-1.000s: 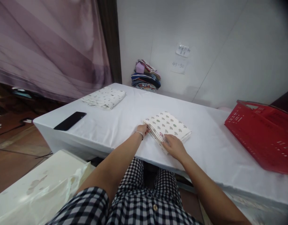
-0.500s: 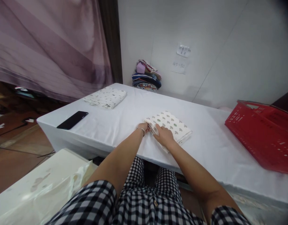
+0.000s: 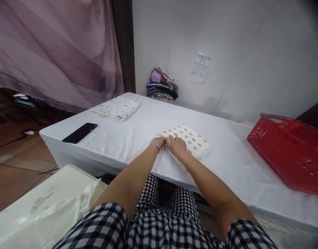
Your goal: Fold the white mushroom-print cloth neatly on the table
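A folded white cloth [image 3: 196,140] printed with grey and green shapes lies near the front edge of the white-covered table [image 3: 226,162]. At its near left corner, my left hand [image 3: 160,141] is closed on the layered edge, a bracelet round the wrist. Right beside it, my right hand [image 3: 177,147] grips the same edge from above, thumb toward the left hand. The fingertips are partly hidden in the layers. A second folded white cloth [image 3: 117,108] with small dark prints rests at the table's far left.
A black phone [image 3: 80,133] lies by the left edge. The red plastic basket [image 3: 288,152] stands at the right. Folded fabrics [image 3: 162,84] are piled behind the table against the wall. A pale surface with plastic [image 3: 57,214] is at the lower left.
My right hand has slid slightly left along the cloth's edge, closer to my left hand. The cloth stays in nearly the same place.
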`<state>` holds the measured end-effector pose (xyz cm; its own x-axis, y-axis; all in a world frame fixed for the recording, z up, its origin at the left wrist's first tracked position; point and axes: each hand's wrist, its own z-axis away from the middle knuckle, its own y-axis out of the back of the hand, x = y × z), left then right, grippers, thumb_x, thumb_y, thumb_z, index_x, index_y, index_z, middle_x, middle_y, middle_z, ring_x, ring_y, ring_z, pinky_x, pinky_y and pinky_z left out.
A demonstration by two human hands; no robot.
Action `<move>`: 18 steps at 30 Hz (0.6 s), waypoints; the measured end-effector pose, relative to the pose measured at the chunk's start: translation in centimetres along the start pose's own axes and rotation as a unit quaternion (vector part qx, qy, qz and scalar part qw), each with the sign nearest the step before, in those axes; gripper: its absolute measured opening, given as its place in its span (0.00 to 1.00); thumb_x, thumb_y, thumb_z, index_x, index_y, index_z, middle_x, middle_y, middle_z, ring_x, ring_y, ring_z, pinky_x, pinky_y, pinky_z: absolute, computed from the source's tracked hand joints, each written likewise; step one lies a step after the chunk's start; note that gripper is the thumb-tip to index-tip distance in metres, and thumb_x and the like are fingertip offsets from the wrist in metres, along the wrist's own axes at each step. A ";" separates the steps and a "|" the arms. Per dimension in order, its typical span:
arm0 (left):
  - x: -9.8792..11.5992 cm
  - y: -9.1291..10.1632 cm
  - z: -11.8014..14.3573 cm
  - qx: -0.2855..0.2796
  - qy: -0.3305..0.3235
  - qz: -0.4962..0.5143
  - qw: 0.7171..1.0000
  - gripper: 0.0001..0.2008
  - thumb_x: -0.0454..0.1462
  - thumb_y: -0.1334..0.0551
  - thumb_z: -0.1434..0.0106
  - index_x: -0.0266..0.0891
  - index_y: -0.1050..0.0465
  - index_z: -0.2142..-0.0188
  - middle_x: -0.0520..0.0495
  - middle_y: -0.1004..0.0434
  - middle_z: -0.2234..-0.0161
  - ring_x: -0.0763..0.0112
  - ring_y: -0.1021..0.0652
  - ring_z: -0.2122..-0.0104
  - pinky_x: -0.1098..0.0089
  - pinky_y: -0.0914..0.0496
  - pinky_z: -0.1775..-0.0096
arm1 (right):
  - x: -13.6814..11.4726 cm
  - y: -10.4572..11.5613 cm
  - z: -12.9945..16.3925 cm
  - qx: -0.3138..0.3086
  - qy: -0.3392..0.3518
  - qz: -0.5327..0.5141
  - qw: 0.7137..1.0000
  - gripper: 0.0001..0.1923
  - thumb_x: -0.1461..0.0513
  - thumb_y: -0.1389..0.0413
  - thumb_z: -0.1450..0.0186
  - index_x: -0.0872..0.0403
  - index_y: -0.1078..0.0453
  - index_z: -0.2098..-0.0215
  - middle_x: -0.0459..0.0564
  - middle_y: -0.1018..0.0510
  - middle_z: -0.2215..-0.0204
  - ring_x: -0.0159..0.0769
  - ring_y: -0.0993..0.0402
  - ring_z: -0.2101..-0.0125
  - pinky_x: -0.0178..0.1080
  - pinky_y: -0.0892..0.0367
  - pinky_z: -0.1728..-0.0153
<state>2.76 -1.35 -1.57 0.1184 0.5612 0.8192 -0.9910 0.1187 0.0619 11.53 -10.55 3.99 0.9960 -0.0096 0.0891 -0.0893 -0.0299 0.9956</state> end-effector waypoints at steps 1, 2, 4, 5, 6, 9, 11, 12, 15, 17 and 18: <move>0.0 0.1 -0.1 -0.003 0.000 -0.008 1.000 0.12 0.41 0.40 0.38 0.31 0.29 0.62 0.46 0.26 0.68 0.74 0.25 0.71 0.72 0.30 0.71 | -0.1 0.0 0.0 -0.002 0.000 0.004 1.000 0.26 0.55 0.51 0.36 0.52 0.49 0.41 0.59 0.30 0.54 0.47 0.32 0.56 0.42 0.40 0.59; -0.1 0.1 -0.2 -0.008 0.000 -0.016 1.000 0.11 0.40 0.39 0.39 0.31 0.29 0.68 0.47 0.27 0.74 0.76 0.27 0.77 0.75 0.33 0.76 | -0.1 0.0 0.0 -0.005 -0.002 0.007 1.000 0.27 0.56 0.50 0.36 0.52 0.49 0.41 0.59 0.30 0.54 0.47 0.32 0.56 0.42 0.40 0.59; -0.2 0.3 -0.3 -0.018 0.001 -0.033 0.999 0.11 0.38 0.37 0.43 0.33 0.32 0.78 0.51 0.33 0.84 0.79 0.34 0.85 0.76 0.43 0.84 | -0.3 0.1 -0.1 -0.010 -0.006 0.009 1.000 0.28 0.56 0.50 0.37 0.52 0.50 0.41 0.59 0.30 0.54 0.48 0.32 0.56 0.43 0.40 0.59; -0.3 0.4 -0.4 -0.023 0.002 -0.042 0.999 0.12 0.37 0.37 0.44 0.34 0.34 0.81 0.52 0.35 0.87 0.80 0.37 0.88 0.76 0.47 0.86 | -0.4 0.1 -0.1 -0.013 -0.007 0.009 1.000 0.28 0.56 0.50 0.37 0.52 0.50 0.41 0.59 0.30 0.53 0.48 0.32 0.56 0.43 0.40 0.58; -0.3 0.4 -0.4 -0.028 0.002 -0.051 0.998 0.13 0.36 0.37 0.45 0.35 0.35 0.82 0.53 0.37 0.89 0.81 0.39 0.89 0.76 0.50 0.86 | -0.4 0.2 -0.2 -0.015 -0.007 0.009 1.000 0.28 0.55 0.50 0.37 0.52 0.50 0.40 0.60 0.30 0.53 0.48 0.32 0.55 0.43 0.40 0.58; -0.4 0.6 -0.3 -0.040 -0.001 -0.074 0.996 0.13 0.34 0.37 0.48 0.36 0.37 0.84 0.54 0.39 0.90 0.81 0.42 0.90 0.76 0.52 0.87 | -0.3 0.3 -0.4 -0.024 -0.004 0.004 1.000 0.28 0.56 0.50 0.37 0.52 0.49 0.41 0.60 0.30 0.53 0.48 0.32 0.56 0.43 0.40 0.58; -0.4 0.6 -0.2 -0.043 -0.006 -0.083 0.996 0.12 0.33 0.36 0.49 0.36 0.37 0.85 0.54 0.39 0.90 0.81 0.41 0.90 0.76 0.51 0.86 | 0.0 0.3 -0.6 -0.033 -0.005 -0.006 0.999 0.27 0.58 0.50 0.38 0.51 0.48 0.41 0.58 0.30 0.54 0.47 0.31 0.56 0.42 0.39 0.60; -0.4 0.7 0.0 -0.042 -0.010 -0.086 0.995 0.12 0.33 0.36 0.50 0.36 0.37 0.84 0.54 0.39 0.90 0.81 0.41 0.90 0.76 0.51 0.86 | 0.2 0.4 -0.8 -0.038 -0.005 -0.012 0.999 0.27 0.59 0.51 0.38 0.50 0.48 0.41 0.58 0.30 0.54 0.46 0.31 0.56 0.41 0.39 0.60; -0.4 0.7 0.4 -0.037 -0.029 -0.088 0.995 0.11 0.33 0.36 0.49 0.36 0.36 0.83 0.54 0.38 0.90 0.81 0.41 0.89 0.76 0.49 0.86 | 0.9 0.6 -1.3 -0.060 0.001 -0.022 0.998 0.26 0.60 0.52 0.38 0.49 0.49 0.42 0.56 0.29 0.55 0.45 0.30 0.57 0.40 0.38 0.62; -0.5 0.6 0.7 -0.031 -0.044 -0.085 0.995 0.10 0.33 0.36 0.49 0.36 0.35 0.83 0.55 0.37 0.89 0.81 0.39 0.88 0.76 0.47 0.85 | 1.3 0.7 -1.6 -0.071 0.007 -0.026 0.997 0.25 0.59 0.53 0.38 0.48 0.48 0.42 0.55 0.29 0.56 0.44 0.30 0.57 0.39 0.38 0.63; -0.5 0.6 0.8 -0.029 -0.053 -0.085 0.995 0.10 0.33 0.35 0.49 0.36 0.35 0.82 0.55 0.37 0.89 0.80 0.38 0.88 0.77 0.46 0.85 | 1.4 0.7 -1.8 -0.076 0.007 -0.028 0.997 0.24 0.59 0.52 0.38 0.48 0.47 0.43 0.54 0.29 0.55 0.44 0.30 0.57 0.39 0.38 0.63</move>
<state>2.04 -2.25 -1.51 0.2729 0.4399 0.8556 -0.9519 0.2522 0.1740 12.91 -8.81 4.84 0.9995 0.0027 0.0324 -0.0325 0.1211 0.9921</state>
